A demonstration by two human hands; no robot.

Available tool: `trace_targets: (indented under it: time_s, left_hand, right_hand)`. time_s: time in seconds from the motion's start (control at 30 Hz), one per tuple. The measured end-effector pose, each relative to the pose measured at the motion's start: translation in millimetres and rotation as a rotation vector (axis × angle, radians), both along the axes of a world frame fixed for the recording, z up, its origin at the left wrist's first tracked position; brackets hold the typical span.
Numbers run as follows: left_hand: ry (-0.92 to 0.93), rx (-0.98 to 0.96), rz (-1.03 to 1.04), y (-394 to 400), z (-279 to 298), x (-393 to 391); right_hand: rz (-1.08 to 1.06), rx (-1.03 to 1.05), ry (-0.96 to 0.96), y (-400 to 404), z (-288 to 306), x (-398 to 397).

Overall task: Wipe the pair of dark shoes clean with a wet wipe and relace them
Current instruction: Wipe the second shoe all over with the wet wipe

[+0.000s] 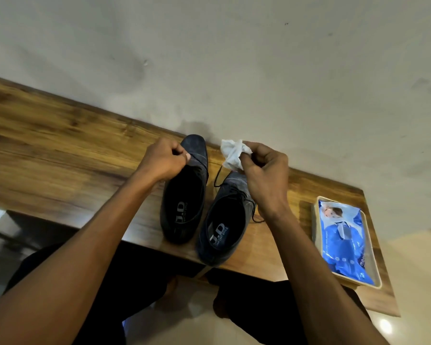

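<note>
On the wooden shelf point(60, 145) against the wall, two dark shoes side by side, toes to the wall: left shoe point(184, 195) has no lace visible, right shoe point(224, 220) is laced. Left hand point(164, 158) fingers curled, gripping the left shoe's tongue area. Right hand point(264, 175) pinches a crumpled white wipe point(233, 154) above the right shoe's toe; wipes pack point(343, 240) in tray point(315, 220) at right.

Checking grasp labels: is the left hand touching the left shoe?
Touching. The head view shows the left hand with its fingers curled on the upper of the left shoe.
</note>
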State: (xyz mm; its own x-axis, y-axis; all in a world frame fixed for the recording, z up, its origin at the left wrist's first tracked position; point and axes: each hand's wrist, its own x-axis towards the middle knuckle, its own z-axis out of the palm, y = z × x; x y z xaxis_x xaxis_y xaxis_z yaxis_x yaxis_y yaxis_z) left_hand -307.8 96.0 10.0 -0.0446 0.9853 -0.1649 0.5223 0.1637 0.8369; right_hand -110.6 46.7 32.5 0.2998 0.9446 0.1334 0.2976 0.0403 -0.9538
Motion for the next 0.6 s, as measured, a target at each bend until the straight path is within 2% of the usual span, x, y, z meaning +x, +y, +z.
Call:
trace_targets:
  time_s: [0.4, 0.6]
  left_hand:
    - [-0.462, 0.068, 0.182, -4, 13, -1]
    - [-0.515, 0.177, 0.213, -4, 24, -3]
  right_hand:
    - [0.071, -0.091, -0.356, 12, -31, -58]
    - [0.216, -0.041, -0.334, 11, -34, -74]
